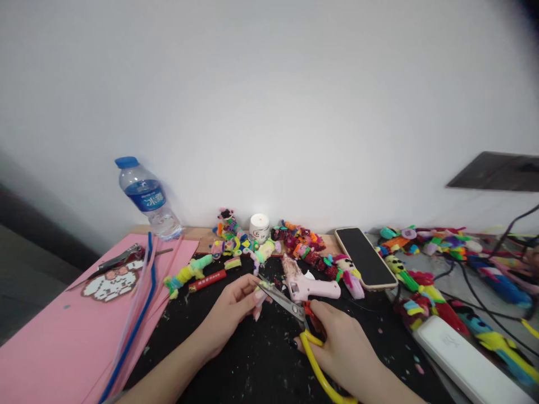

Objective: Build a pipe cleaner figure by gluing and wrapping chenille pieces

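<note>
Black mat (248, 362) — crowded far edge, roomier near — right hand (342, 340) gripping scissors (295, 310).

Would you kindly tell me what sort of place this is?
Probably a handicraft workspace: the right hand holds scissors, and a glue gun and many colourful fuzzy figures lie about.

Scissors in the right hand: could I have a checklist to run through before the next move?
1. Right-hand grip on the scissors: ok, wrapped around the handles.
2. Left-hand grip well clear of the scissors: not ok, fingertips close beside the blades.
3. Small pale piece held firmly: cannot tell, partly hidden.
4. Glue gun cool: cannot tell.
5. Bottle capped: ok, blue cap on.
</note>
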Demonstrator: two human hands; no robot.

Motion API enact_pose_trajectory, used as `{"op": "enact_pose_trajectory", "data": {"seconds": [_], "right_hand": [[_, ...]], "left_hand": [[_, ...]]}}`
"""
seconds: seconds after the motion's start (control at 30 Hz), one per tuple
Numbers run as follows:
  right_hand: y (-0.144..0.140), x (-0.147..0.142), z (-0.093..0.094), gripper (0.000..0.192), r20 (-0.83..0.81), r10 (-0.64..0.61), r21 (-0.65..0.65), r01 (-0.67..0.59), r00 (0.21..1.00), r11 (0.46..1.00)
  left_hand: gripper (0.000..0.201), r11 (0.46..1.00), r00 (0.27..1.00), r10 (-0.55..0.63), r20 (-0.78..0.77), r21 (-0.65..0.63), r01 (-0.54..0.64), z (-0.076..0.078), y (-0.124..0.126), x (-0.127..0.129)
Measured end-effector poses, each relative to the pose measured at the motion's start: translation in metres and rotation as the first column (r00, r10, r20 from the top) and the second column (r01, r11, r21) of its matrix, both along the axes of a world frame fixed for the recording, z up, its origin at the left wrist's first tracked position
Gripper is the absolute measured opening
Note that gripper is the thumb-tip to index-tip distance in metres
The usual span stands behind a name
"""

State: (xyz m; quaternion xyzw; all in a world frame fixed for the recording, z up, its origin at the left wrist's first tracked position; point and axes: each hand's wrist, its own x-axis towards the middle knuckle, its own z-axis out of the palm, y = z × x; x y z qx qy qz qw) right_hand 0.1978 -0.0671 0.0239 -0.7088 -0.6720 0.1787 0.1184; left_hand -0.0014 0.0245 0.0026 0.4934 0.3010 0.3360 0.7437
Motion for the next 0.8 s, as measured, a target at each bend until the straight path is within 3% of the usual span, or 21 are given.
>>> {"op": "enact_pose_trajectory", "data": {"seconds": [0.4,0.57,0.8], "right_hand": [[-0.0005,-0.0046,-0.0008,0.032,-0.035,-0.054,0.034,0.055,0.998,0.998],[0.0004,0.0019,-0.0027,0.025,-0.070,-0.098,0.027,0.100,0.993,0.995],[0.0006,-0.0027,0.0004,0.021,-0.045,-0.056,0.013,0.056,0.997,0.998]], "left_hand": [[0.017,0.993,0.995,0.094,-0.032,0.072,-0.092,0.0002,0.0008,-0.0002],[0.020,0.980,0.983,0.175,-0.056,0.105,-0.168,0.0013,0.0013,0.0006],[0.020,0.979,0.981,0.154,-0.116,0.154,-0.136,0.0029,-0.0005,0.0006]]}}
